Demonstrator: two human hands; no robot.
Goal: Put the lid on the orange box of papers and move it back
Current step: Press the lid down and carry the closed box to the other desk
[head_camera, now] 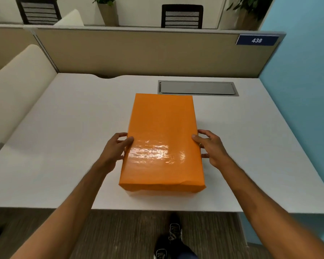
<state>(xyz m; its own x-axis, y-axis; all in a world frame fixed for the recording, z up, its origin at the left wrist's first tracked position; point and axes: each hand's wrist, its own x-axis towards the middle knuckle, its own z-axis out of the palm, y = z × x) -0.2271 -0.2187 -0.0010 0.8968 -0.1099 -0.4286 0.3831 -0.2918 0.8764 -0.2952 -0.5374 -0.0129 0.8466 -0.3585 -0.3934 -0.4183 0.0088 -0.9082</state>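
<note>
- Lid (162, 135) already down on the orange box (163, 186), lying lengthwise mid-desk, near edge close to the front of the white desk (64, 128).
- Left hand (114, 152) against the left side: thumb on the top edge, fingers curled down the side, half closed, pressing rather than gripping.
- Right hand (211, 148) mirrored on the right side: thumb at the lid's edge, fingers spread and loosely bent; firm hold or mere touch, cannot tell.
- Best pushed straight away with even pressure from both palms, kept low on the sides so the lid stays seated.
- Near right corner looks dented: worth a press flat first.
- Stop short of the grey cable hatch (197, 88), probably.
</note>
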